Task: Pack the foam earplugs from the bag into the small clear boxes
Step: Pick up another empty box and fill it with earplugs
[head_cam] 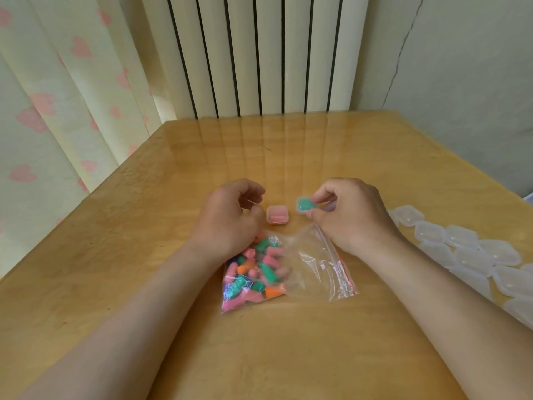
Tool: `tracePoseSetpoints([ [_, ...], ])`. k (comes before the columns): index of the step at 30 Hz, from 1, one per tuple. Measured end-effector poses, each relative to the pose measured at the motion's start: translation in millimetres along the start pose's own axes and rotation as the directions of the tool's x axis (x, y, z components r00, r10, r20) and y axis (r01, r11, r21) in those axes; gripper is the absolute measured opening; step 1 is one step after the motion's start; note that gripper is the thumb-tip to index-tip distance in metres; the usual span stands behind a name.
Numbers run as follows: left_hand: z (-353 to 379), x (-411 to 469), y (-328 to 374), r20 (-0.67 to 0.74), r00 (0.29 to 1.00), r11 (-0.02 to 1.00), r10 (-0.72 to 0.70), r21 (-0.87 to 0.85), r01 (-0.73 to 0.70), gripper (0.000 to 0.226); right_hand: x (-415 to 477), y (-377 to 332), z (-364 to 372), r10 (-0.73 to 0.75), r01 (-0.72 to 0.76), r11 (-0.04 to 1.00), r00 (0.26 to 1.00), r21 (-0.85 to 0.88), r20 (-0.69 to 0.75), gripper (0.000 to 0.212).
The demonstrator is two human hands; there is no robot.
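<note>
pinched the green-filled box by its right edge between thumb and fingertips of the right hand, just past the far end of the bag. could not tell whether it touched the table. held nothing in the left hand, fingers loosely curled and relaxed, wrist over the bag's far left corner. saw the pink-filled box flat on the table between the two hands, near the green one but apart from it. found the bag lying flat between the forearms, with pink, green and orange earplugs heaped in its left half and the right half slack. noted a cluster of empty boxes along the table's right side, beside the right forearm. saw a radiator and a heart-print curtain beyond.
</note>
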State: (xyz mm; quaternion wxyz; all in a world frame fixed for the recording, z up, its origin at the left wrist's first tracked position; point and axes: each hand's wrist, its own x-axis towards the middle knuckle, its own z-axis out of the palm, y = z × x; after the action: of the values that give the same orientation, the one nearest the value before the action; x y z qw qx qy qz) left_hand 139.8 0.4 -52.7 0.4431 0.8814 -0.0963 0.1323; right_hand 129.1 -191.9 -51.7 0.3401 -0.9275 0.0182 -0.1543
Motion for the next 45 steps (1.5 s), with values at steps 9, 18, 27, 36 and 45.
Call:
tracePoseSetpoints([
  [9, 3.9, 0.9, -3.1, 0.054, 0.998, 0.995, -0.015, 0.102, 0.01, 0.019, 1.0, -0.9, 12.7, 0.022, -0.021, 1.0, 0.999, -0.016, 0.025, 0.014],
  [18, 3.7, 1.0, -3.1, 0.056, 0.998, 0.992, -0.016, 0.128, 0.009, 0.018, 0.7, -1.8, 13.0, 0.016, -0.015, 0.999, 0.999, -0.03, 0.042, 0.014],
  [27, 3.8, 1.2, -2.8, 0.071, 0.997, 0.992, -0.028, 0.122, 0.019, 0.017, -0.2, -3.0, 11.6, -0.008, 0.01, 0.999, 0.999, -0.046, 0.054, 0.015],
  [36, 3.8, 1.6, -5.2, 0.072, 0.997, 0.993, -0.019, 0.116, 0.011, 0.016, -2.9, -5.4, 11.3, -0.043, 0.046, 0.998, 0.998, -0.049, 0.053, 0.015],
  [45, 3.8, 1.1, -4.0, 0.06, 0.998, 0.993, -0.014, 0.122, 0.006, 0.015, -4.6, -7.5, 9.1, -0.052, 0.054, 0.998, 0.997, -0.035, 0.058, 0.014],
])
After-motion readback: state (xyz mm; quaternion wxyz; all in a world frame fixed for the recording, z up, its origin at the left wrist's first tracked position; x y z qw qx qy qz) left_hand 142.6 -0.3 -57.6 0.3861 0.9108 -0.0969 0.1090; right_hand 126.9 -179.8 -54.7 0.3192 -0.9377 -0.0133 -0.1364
